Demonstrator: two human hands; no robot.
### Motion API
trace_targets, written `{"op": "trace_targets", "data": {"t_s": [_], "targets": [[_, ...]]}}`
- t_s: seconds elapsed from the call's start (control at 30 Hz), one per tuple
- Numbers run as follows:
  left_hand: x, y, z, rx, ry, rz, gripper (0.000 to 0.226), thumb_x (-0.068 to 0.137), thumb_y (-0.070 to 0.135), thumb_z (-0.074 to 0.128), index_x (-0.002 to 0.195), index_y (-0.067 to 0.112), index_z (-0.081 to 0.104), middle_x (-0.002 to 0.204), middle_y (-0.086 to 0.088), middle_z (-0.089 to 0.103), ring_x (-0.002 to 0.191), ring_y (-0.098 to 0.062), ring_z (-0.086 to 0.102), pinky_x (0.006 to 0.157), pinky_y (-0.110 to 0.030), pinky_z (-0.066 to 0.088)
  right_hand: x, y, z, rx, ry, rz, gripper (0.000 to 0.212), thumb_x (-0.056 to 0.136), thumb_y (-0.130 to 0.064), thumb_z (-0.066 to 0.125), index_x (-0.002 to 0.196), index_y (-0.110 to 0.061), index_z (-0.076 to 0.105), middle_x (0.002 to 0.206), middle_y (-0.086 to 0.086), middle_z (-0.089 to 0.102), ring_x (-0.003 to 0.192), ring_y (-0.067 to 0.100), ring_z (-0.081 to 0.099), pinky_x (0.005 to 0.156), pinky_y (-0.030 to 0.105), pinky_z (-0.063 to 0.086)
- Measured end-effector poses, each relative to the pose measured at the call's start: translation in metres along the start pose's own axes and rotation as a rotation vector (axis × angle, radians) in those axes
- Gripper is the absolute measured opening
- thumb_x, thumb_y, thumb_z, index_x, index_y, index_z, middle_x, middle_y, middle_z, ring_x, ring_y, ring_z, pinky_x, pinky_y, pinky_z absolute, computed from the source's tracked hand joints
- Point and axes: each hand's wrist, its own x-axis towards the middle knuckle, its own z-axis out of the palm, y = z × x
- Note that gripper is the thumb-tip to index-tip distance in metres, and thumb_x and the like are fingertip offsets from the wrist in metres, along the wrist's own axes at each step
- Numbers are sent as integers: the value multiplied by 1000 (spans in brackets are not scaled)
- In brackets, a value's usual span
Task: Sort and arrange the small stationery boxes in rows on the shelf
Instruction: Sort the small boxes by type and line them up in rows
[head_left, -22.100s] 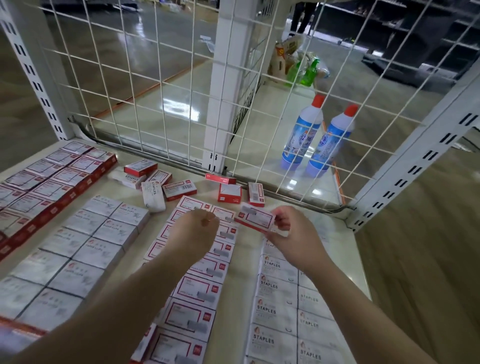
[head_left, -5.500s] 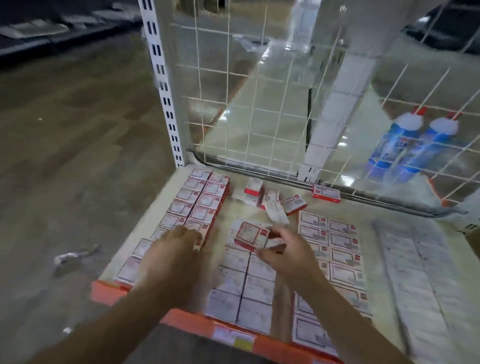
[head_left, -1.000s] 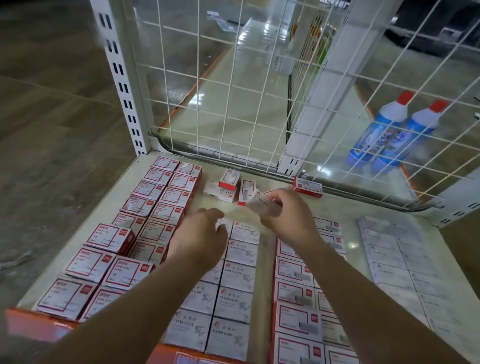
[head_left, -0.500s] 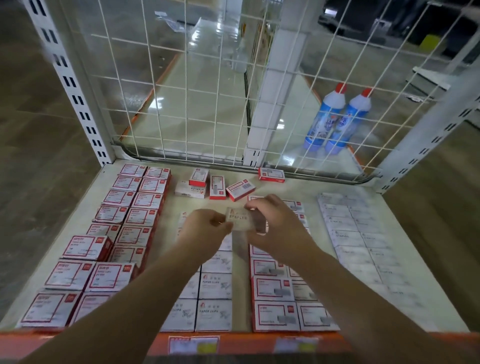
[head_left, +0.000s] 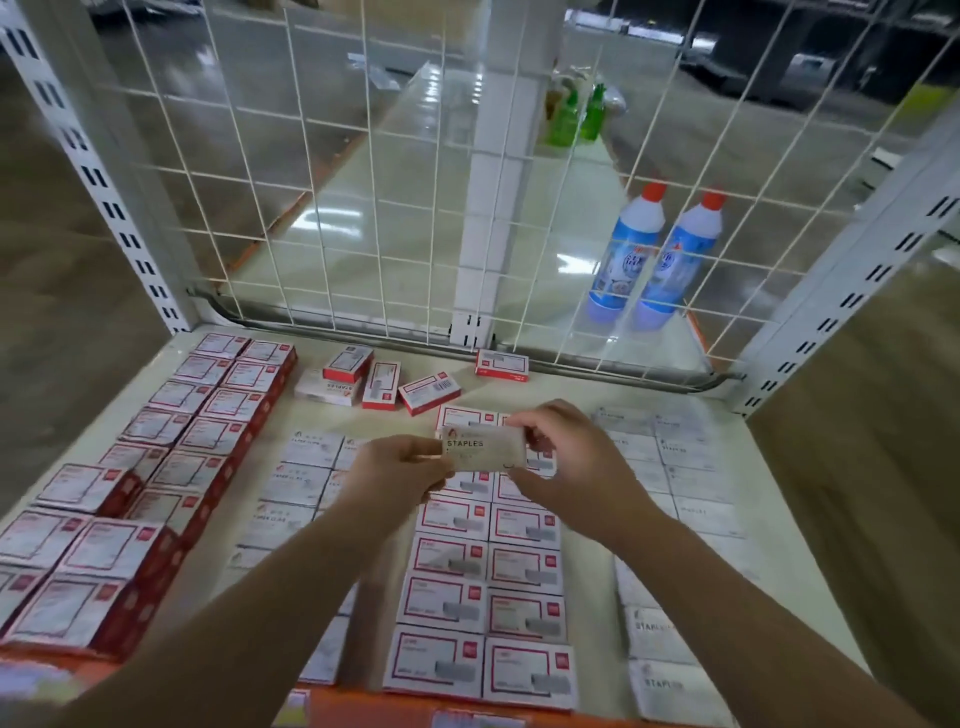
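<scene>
A small white box marked STAPLES (head_left: 485, 448) hangs above the middle of the cream shelf (head_left: 582, 400). My left hand (head_left: 397, 475) pinches its left end and my right hand (head_left: 563, 457) pinches its right end. Below lie rows of small boxes: red-edged boxes (head_left: 171, 447) at the left, white paper-clip boxes (head_left: 301, 483), red-framed boxes (head_left: 483, 597) in the middle, and white staples boxes (head_left: 685, 499) at the right. Several loose boxes (head_left: 382, 384) lie unsorted near the back, and one red box (head_left: 502, 365) sits by the rail.
A white wire grid (head_left: 363, 208) closes the back of the shelf, with slotted uprights at both sides. Behind the grid stand two blue bottles with red caps (head_left: 654, 254). An orange price strip (head_left: 363, 709) runs along the front edge.
The head has moved closer and the view tilted slightly. Both hands still hold the staples box, now turned so its printed face shows clearly.
</scene>
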Motion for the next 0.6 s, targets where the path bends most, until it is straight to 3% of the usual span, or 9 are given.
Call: {"op": "trace_targets", "data": {"t_s": [0.07, 0.13, 0.33, 0.5, 0.57, 0.6], "targets": [[-3, 6, 11, 14, 17, 8, 18, 89, 10, 58, 106, 10, 64, 86, -3, 65, 88, -21, 63, 73, -23, 51, -4, 9, -5, 14, 22, -21, 38, 81, -22, 66, 117, -18, 56, 102, -10, 47, 84, -3, 43, 77, 4, 35], [-3, 9, 21, 30, 21, 2, 16, 91, 12, 56, 105, 13, 64, 88, -3, 65, 90, -21, 62, 70, -21, 50, -7, 18, -7, 31, 29, -25, 36, 80, -23, 67, 115, -19, 56, 99, -11, 46, 82, -8, 42, 75, 2, 34], [2, 6, 41, 232, 32, 13, 8, 90, 11, 55, 91, 17, 60, 84, 0, 61, 75, -13, 56, 57, -17, 42, -14, 53, -15, 56, 46, 31, 35, 80, -21, 68, 113, -20, 56, 100, -10, 47, 82, -2, 43, 72, 5, 36], [8, 5, 61, 492, 77, 52, 23, 90, 14, 54, 112, 15, 61, 90, 1, 61, 57, -6, 51, 46, -13, 40, -14, 94, -24, 19, 57, 98, 30, 82, -20, 66, 111, -18, 58, 103, -5, 53, 86, 6, 46, 69, 6, 37], [7, 10, 72, 617, 42, 67, 25, 92, 15, 52, 117, 15, 59, 95, 0, 60, 62, -5, 50, 46, -11, 41, -14, 113, -29, 15, 75, 133, 30, 83, -18, 64, 112, -17, 59, 106, -3, 54, 86, 7, 47, 70, 9, 36], [6, 13, 78, 670, 38, 72, 26, 93, 16, 52, 118, 16, 57, 101, 0, 60, 69, -6, 53, 54, -12, 47, -13, 122, -30, 27, 78, 158, 31, 82, -17, 64, 113, -18, 59, 108, -3, 54, 88, 7, 47, 72, 10, 35]]}}
